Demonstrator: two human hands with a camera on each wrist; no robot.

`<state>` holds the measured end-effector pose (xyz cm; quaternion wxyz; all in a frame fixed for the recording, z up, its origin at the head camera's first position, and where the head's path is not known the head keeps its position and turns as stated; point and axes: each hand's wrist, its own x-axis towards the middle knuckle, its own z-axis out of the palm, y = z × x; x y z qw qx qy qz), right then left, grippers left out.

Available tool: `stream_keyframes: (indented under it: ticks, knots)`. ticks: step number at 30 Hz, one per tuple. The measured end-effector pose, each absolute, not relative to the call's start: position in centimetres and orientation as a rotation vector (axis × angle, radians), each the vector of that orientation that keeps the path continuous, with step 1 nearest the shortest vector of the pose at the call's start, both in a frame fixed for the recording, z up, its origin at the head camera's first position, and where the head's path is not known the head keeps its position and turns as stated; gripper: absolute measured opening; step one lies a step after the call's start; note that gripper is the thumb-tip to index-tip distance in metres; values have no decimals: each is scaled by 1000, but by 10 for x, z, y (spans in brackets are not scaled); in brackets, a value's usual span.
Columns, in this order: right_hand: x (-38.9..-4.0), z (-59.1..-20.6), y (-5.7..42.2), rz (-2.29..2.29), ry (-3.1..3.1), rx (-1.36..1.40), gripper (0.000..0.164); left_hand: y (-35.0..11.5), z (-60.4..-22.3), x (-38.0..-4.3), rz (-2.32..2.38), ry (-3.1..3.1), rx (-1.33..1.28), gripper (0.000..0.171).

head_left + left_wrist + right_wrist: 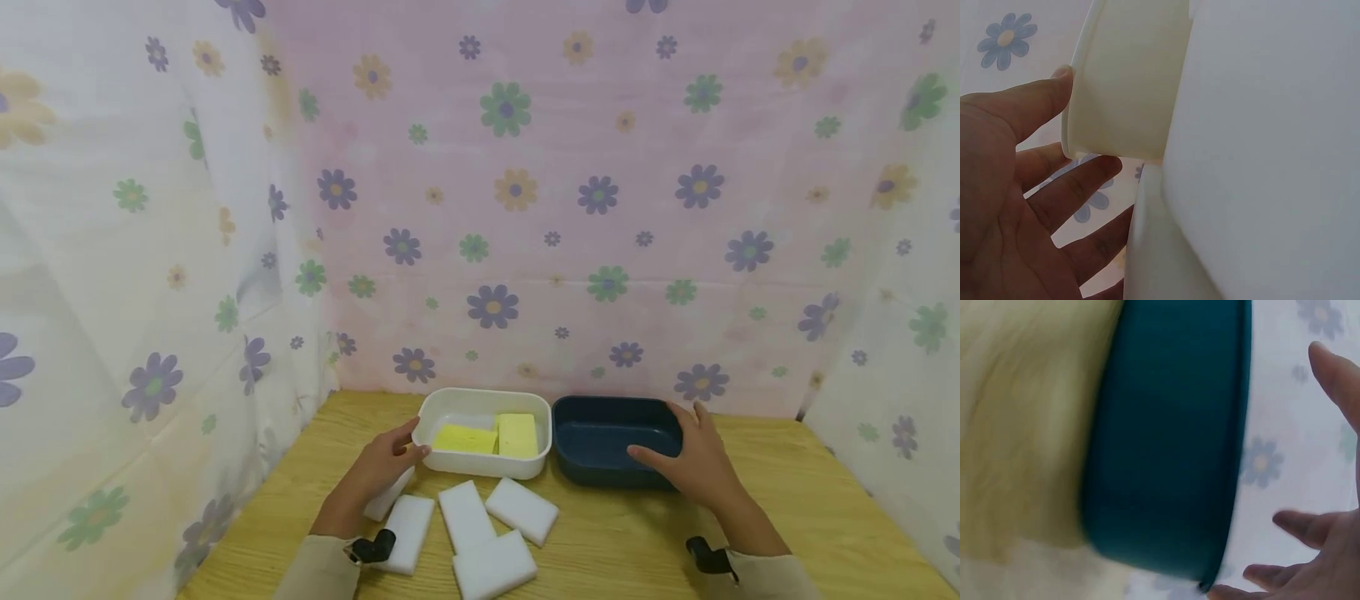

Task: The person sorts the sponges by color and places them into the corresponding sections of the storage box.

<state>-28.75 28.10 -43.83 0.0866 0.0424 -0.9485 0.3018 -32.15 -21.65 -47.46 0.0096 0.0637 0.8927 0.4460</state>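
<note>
A white container stands at the back of the wooden table with yellow sponges in it. My left hand is at its left end. In the left wrist view the thumb touches the rim, and the loosely spread fingers lie by the container's corner. Directly to the right of the white container is a dark blue container. Over its right end hovers my right hand, thumb and fingers spread wide and holding nothing. In the right wrist view, a lower fingertip comes close to the rim; contact is unclear.
Several white sponges lie in front of the white container, among them a sponge near my left wrist and another sponge further right. Flowered cloth hangs behind the table and on both sides.
</note>
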Motion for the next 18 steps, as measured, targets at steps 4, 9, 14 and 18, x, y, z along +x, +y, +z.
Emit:
stream_keyframes:
  ticks: [4,9,14,18]
  knots:
    - [-289,-451,298,1075,-2884,34,126,-217,-473,-320,1382,2786,195,71]
    - [-294,-464,309,1210,-2910,-45,131,-218,-474,-321,1378,2790,194,72]
    - [-296,-468,315,1238,-2947,-93,129,-218,-474,-323,1376,2797,197,73]
    - [-295,-470,317,1208,-2965,-92,130,-219,-474,-323,1374,2795,199,74]
